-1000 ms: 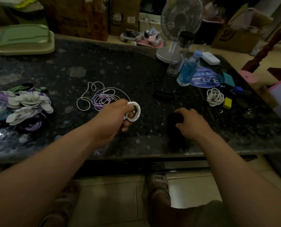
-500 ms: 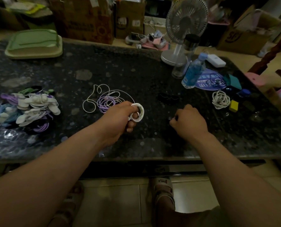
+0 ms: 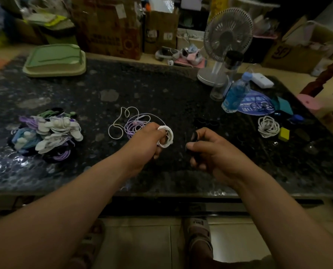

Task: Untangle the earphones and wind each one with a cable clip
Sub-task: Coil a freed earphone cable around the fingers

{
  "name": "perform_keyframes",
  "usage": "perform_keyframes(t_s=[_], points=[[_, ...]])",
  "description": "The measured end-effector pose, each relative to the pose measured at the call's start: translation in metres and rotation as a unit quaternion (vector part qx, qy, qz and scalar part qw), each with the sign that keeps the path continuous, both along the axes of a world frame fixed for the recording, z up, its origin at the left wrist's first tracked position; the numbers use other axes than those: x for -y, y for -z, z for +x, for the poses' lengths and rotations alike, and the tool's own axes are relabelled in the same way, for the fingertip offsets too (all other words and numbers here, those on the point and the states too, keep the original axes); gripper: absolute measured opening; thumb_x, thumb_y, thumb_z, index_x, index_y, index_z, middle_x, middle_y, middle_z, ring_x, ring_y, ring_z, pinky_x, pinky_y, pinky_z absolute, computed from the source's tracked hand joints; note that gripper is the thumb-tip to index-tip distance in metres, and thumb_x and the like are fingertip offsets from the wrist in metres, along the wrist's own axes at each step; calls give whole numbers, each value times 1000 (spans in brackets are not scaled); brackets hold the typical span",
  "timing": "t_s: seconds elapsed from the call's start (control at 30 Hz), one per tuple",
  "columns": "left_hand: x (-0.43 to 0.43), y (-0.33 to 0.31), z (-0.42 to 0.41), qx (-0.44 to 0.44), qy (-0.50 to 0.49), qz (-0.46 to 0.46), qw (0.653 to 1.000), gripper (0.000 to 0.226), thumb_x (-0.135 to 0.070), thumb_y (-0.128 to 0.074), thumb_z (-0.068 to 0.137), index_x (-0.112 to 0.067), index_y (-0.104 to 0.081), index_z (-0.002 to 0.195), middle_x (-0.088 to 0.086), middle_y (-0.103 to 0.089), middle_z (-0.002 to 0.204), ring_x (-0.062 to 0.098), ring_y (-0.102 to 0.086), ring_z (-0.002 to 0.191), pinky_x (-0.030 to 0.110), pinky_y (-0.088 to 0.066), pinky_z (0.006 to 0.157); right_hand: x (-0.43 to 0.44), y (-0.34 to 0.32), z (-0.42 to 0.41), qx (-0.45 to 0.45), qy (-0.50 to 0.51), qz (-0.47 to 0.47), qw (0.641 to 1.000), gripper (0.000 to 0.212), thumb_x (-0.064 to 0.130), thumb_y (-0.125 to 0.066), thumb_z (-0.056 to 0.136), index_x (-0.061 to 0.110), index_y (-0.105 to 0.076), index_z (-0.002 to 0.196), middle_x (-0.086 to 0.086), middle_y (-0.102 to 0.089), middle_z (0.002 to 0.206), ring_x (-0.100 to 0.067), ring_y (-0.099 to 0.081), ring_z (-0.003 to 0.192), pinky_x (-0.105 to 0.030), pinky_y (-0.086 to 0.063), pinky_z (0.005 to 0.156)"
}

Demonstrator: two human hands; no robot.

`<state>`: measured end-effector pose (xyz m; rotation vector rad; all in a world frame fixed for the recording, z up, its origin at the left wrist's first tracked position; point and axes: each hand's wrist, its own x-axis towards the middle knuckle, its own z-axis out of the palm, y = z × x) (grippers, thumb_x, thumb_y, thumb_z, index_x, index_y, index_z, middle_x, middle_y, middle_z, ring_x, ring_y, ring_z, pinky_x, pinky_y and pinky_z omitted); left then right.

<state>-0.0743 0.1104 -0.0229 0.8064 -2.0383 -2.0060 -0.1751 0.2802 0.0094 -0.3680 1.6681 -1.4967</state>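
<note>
The left hand [image 3: 146,140] hovers just above the dark speckled stone surface [image 3: 161,90], its fingers [image 3: 156,151] curled tight around a coil of white earphone cable [image 3: 165,137]. Just beside it, the right hand [image 3: 210,152] pinches a small black cable clip [image 3: 194,135] between thumb and fingertips, close to the coil but apart from it. Behind the left hand lies a loose tangle of white and purple earphone cables [image 3: 130,123]. A heap of wound white, purple and blue earphones [image 3: 49,133] sits far left, and a single wound white earphone [image 3: 268,126] lies to the right.
</note>
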Motion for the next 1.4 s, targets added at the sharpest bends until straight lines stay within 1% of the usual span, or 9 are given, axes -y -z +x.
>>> perform_keyframes(t_s=[0.17, 0.3, 0.53, 0.77, 0.87, 0.93, 1.07, 1.2, 1.4], points=[[-2, -3, 9, -7, 23, -52, 998, 20, -29, -46, 109, -18, -59, 100, 5, -60, 86, 17, -50, 70, 35, -41, 63, 13, -10, 19, 70, -38, -37, 996, 21, 0, -60, 96, 18, -53, 88, -6, -60, 71, -16, -54, 53, -18, -29, 40], [2, -2, 15, -22, 42, -82, 996, 20, -35, -47, 109, -23, -62, 102, 2, -60, 85, 17, -52, 75, 41, -43, 71, 17, -10, 23, 90, -72, -24, 993, 17, 0, -61, 95, 16, -57, 90, -7, -63, 72, -14, -55, 52, -15, -30, 38], [-2, 1, 18, -44, 69, -194, 978, 11, -34, -43, 111, -32, -50, 103, -8, -60, 86, 4, -52, 71, 33, -45, 70, 22, -4, 18, 83, -6, -12, 996, 16, 0, -64, 94, 14, -57, 91, -12, -63, 75, -15, -56, 50, -16, -31, 37], [-9, -1, 19, -71, 92, -280, 953, 4, -22, -43, 111, -23, -46, 114, -8, -56, 91, -3, -51, 72, 19, -40, 64, 26, 0, 21, 48, 14, -11, 999, 25, 1, -65, 96, 8, -56, 118, -7, -70, 74, -19, -63, 58, -22, -38, 44], [-9, -6, 21, -72, 117, -292, 946, 4, -22, -43, 111, -22, -45, 115, -5, -58, 90, -2, -51, 72, 20, -42, 64, 21, -1, 17, 47, -17, -11, 999, 54, 2, -66, 96, 26, -50, 142, -11, -74, 89, -21, -67, 63, -23, -45, 47], [-9, -9, 23, -76, 145, -298, 940, 5, -20, -44, 110, -20, -44, 115, 0, -61, 93, 5, -54, 75, 28, -46, 68, 15, -4, 11, 57, -67, -13, 996, 59, 4, -64, 97, 33, -49, 146, -12, -75, 93, -22, -67, 66, -23, -47, 48], [-13, -10, 26, -58, 194, -299, 933, 9, -19, -45, 109, -23, -42, 117, 4, -64, 100, 21, -61, 86, 47, -51, 74, 3, -6, 4, 49, -146, -10, 988, 43, 5, -58, 99, 21, -65, 139, -12, -71, 98, -19, -66, 68, -20, -49, 50], [-14, -16, 28, -56, 213, -298, 929, 14, -17, -47, 109, -27, -43, 119, -2, -62, 101, 14, -58, 86, 37, -50, 74, -1, -5, 4, 49, -160, 7, 986, 32, 5, -59, 100, 7, -63, 132, -11, -72, 93, -20, -68, 69, -22, -51, 51], [-14, -13, 25, -26, 152, -247, 957, 7, -26, -48, 110, -22, -51, 114, -4, -66, 92, 3, -55, 72, 27, -46, 66, 1, -5, 1, 6, -106, 27, 994, 19, 15, -67, 96, 9, -66, 115, -13, -73, 95, -17, -65, 66, -23, -48, 55]])
